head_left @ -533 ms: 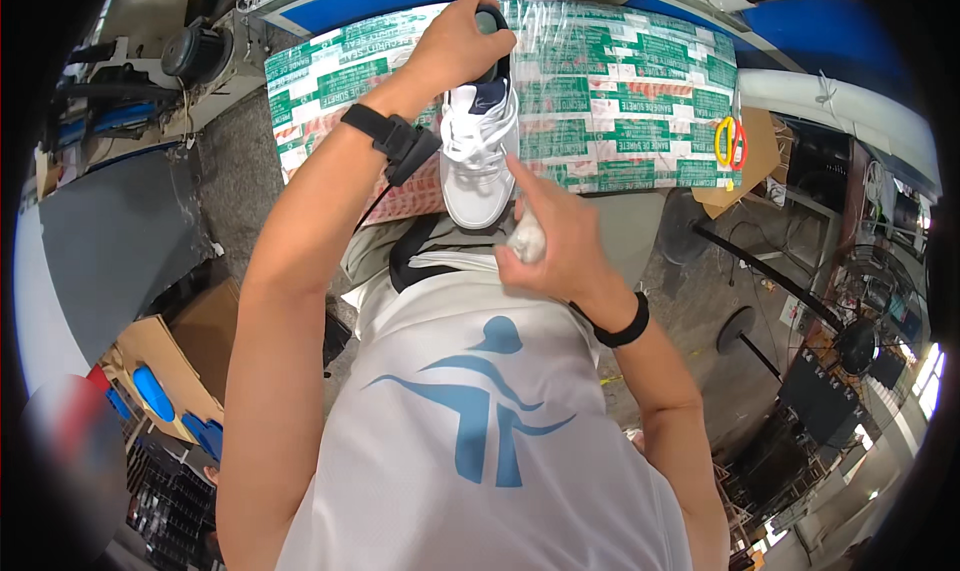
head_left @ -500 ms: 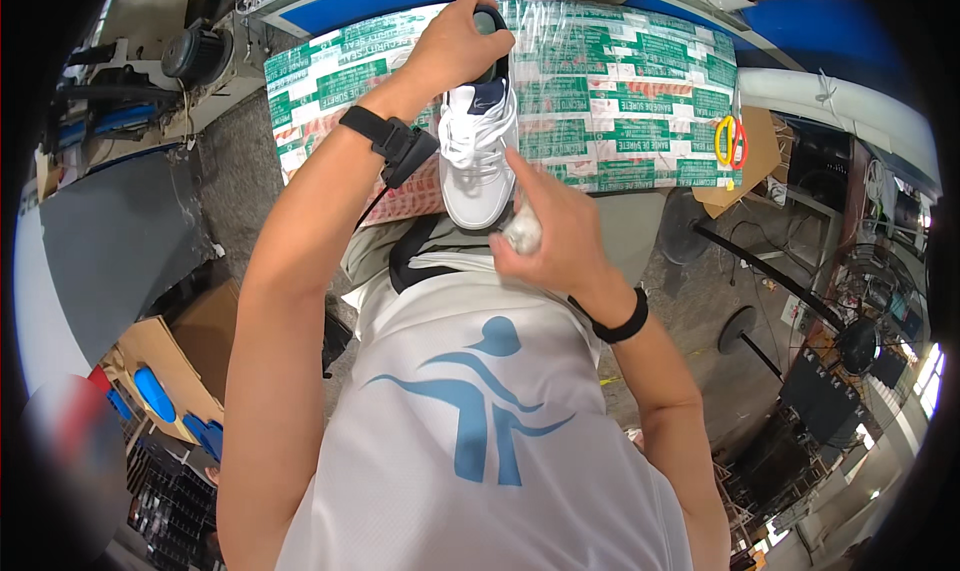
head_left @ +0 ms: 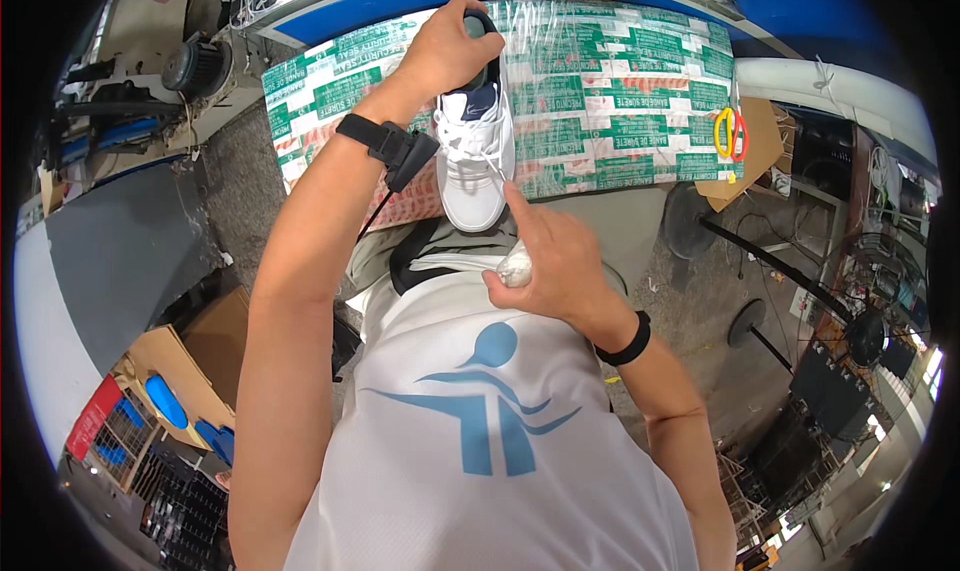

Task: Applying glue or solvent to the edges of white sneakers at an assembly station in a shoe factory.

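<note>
A white lace-up sneaker (head_left: 474, 191) with a dark navy tongue and collar lies toe toward me on the near edge of a tape-covered surface. My left hand (head_left: 447, 53) grips it at the heel opening, thumb on the dark collar. Below the toe and to the right is my right hand (head_left: 565, 261), its index finger stretched out to the side of the shoe near the laces. A crumpled white wad (head_left: 515, 266), perhaps cloth or paper, is held between that hand's thumb and curled fingers. I cannot tell whether the fingertip touches a lace.
Green and white printed tape covers the work surface (head_left: 620, 101). Scissors with yellow and red handles (head_left: 739, 136) hang at its right edge, by a piece of cardboard (head_left: 750, 171). A motor (head_left: 195, 66) sits far left. An open cardboard box (head_left: 165, 371) with blue pieces stands lower left.
My right hand has drawn back slightly toward me along the shoe's side, the white wad still in it. My left hand keeps its hold on the heel.
</note>
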Demonstrator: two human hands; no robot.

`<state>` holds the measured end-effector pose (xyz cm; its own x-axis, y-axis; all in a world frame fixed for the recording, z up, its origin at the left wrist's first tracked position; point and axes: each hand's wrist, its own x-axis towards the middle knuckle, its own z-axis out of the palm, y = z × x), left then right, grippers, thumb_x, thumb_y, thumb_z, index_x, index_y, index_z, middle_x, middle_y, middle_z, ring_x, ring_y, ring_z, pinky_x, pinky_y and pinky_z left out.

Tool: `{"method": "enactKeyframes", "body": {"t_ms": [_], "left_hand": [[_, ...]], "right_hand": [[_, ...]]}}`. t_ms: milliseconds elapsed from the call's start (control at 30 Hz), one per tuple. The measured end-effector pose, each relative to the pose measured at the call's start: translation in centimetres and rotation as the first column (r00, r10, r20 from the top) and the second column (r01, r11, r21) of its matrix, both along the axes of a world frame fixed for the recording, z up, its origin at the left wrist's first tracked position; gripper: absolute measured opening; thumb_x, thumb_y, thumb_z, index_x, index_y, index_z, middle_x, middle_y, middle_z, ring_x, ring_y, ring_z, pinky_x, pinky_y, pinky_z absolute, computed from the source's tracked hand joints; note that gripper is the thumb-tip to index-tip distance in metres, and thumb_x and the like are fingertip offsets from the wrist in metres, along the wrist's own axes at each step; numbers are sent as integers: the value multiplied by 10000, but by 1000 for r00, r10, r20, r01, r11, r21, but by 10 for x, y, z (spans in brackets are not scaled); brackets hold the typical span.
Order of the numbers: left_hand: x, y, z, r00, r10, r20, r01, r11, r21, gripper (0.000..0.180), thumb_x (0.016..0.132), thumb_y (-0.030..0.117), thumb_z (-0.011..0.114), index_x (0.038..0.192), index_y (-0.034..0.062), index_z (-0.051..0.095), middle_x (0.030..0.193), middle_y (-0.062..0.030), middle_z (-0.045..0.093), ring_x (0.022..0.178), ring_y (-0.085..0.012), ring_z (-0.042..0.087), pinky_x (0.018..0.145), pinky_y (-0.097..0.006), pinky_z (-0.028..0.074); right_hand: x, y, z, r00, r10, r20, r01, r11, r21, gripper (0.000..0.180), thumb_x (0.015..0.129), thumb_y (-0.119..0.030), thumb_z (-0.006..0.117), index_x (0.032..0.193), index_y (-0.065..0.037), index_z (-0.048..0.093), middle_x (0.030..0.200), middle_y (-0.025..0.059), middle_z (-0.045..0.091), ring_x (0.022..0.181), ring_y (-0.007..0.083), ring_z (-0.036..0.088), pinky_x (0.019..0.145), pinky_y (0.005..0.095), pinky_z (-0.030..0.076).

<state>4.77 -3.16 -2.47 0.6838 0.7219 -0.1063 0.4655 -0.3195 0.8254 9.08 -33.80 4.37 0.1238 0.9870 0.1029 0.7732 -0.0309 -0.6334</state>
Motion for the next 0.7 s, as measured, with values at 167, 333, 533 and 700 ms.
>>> {"method": "enactKeyframes", "body": {"t_ms": [167, 333, 533, 700], "left_hand": [[7, -5, 11, 1000, -1, -26, -1, 998, -66, 577, 919, 298, 763, 1412, 21, 648, 1128, -191, 769, 1010, -286, 758, 929, -399, 599], [-2, 0, 7, 997, -62, 34, 66, 988, -137, 552, 919, 260, 784, 1408, 41, 652, 1134, -154, 754, 1029, -231, 723, 941, -367, 578], [-33, 24, 3, 962, -58, 267, 129, 958, -258, 585, 952, 177, 748, 1514, 75, 620, 1332, -114, 711, 1157, -182, 672, 1009, -316, 553], [-115, 5, 18, 847, 520, 114, -182, 484, -856, 682, 1020, 408, 833, 1560, 77, 580, 1371, -62, 691, 1268, -153, 634, 1066, -399, 555]], "right_hand": [[15, 53, -11, 991, 9, 137, -38, 977, 208, 1086, 732, -444, 927, 1577, 97, 511, 891, 119, 635, 732, 305, 631, 659, 449, 519], [8, 23, 7, 998, -18, -66, 11, 993, -117, 1072, 724, -341, 934, 1611, 67, 492, 1091, 191, 731, 939, 386, 714, 831, 477, 583], [17, 39, 3, 932, 20, -362, 14, 996, 89, 920, 781, -326, 899, 1566, 31, 578, 1019, 164, 714, 862, 367, 694, 807, 452, 580], [34, 65, -41, 890, -350, -294, 371, 928, 19, 810, 890, -297, 815, 1614, -33, 564, 1051, 193, 708, 912, 386, 693, 812, 481, 569]]}}
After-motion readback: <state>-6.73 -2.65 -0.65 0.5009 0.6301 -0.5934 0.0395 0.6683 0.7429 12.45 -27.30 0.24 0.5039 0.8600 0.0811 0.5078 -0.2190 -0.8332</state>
